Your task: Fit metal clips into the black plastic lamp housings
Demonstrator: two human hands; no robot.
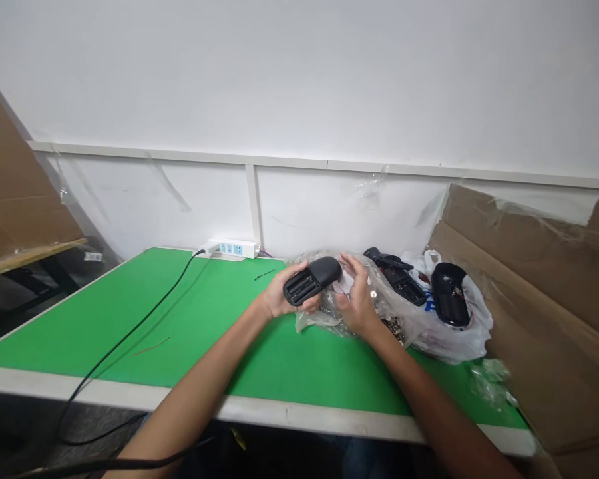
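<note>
left grip (pixel 278 297): closed on black casing (pixel 315 278), axis laid along bench's (pixel 130 313) far edge
right grip (pixel 358 303): just right of it, closure can't be told

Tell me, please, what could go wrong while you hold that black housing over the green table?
The left hand alone grips the black housing by one end, so it might slip. The right hand presses against the crinkled clear bag, which could snag or spill its contents. The black cable trails off the table at its front edge and could catch an arm.
</note>
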